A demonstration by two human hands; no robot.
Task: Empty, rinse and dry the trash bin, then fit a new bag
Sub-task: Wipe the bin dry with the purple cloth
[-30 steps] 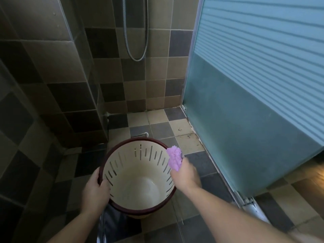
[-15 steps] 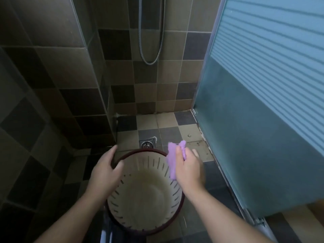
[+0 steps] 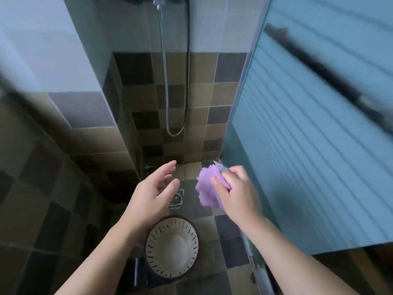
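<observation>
Trash bin (image 3: 172, 248) stands upright on the tiled floor (image 3: 231, 248), mouth up, well below both my hands & nearer me than either; neither hand touches it. Inside is cream w/ dark slits round the wall, dark red rim, nothing in it. My left wrist overlaps its left rim in view.

Left hand (image 3: 152, 195) hangs in the air above the bin, left of the floor drain (image 3: 177, 199): grip is slack, fingers straight-ish & spread, pointing up-right, palm turned toward the right hand, holding nothing.

Right hand (image 3: 236, 193) is level w/ it, just beside the frosted glass door (image 3: 308, 145): grip closed round a purple cloth (image 3: 207, 188), thumb & fingers curled over it, cloth bunched & sticking out to the left, toward the left hand. Both forearms reach up from the bottom of frame. Shower hose (image 3: 176, 81) loops on the back wall.
</observation>
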